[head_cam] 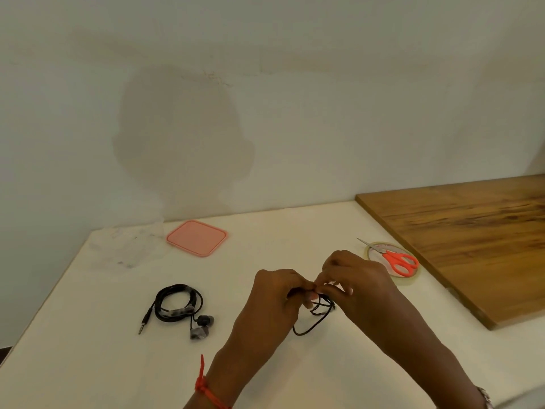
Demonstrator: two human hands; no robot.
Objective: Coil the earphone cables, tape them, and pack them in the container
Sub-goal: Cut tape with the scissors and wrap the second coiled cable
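Observation:
Both hands meet over the middle of the white table. My left hand (272, 302) and my right hand (354, 287) pinch a black earphone cable (312, 324) between their fingertips; a loop of it hangs down onto the table. A second black earphone set (177, 305) lies coiled to the left, with its jack and earbuds sticking out and a strip of clear tape around it. A clear container (129, 246) stands at the back left, with its pink lid (196, 238) beside it. A clear tape roll (410, 277) lies at the right under orange-handled scissors (398, 261).
A wooden board (472, 237) covers the table's right side, raised slightly above the white surface. A pale wall runs close behind the table. The table's left edge slants toward me.

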